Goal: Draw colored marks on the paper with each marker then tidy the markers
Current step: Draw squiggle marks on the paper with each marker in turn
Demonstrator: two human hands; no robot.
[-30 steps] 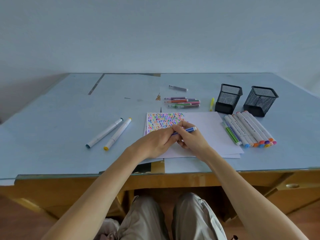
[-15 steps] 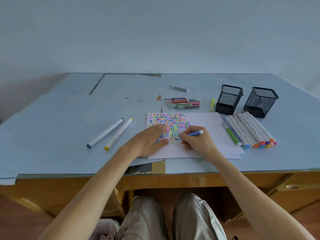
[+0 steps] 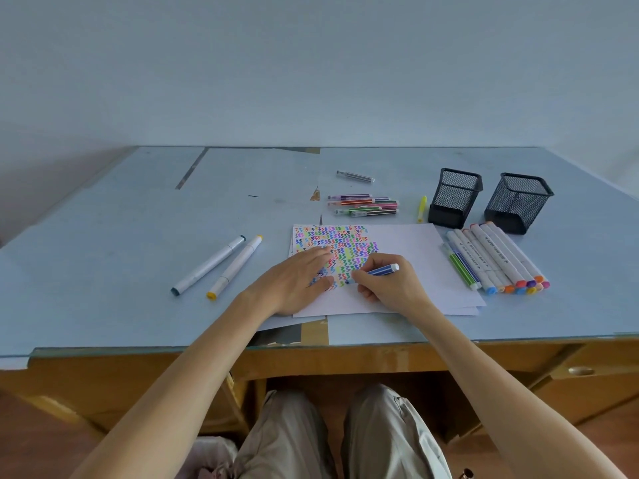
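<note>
Head view looks down on the desk (image 3: 103, 257), a broad pale-blue top that carries everything. On it lies the paper (image 3: 408, 257), a thin loose stack of white sheets with rows of colored zigzag marks across its upper left part; it is light and floppy, likely to slide or buckle under a dragging tip, so it wants flat pressure from above, not a pinch. Two black mesh holders (image 3: 453, 198) stand upright and apart behind the sheets, stiff but light enough to tip if markers are dropped in carelessly. Thick white markers (image 3: 494, 257) lie side by side just right of the paper, two more (image 3: 221, 264) well to the left, and thin ones (image 3: 363, 203) beyond the far edge. All look rigid, light and smooth, so they may roll; mid-barrel is the sensible place to hold them. The left hand (image 3: 294, 281) rests flat with straight fingers on the marked area, pinning the sheet. The right hand (image 3: 390, 288) pinches the blue marker (image 3: 377, 271) low on its barrel, tip at the paper beside the lowest marks.
</note>
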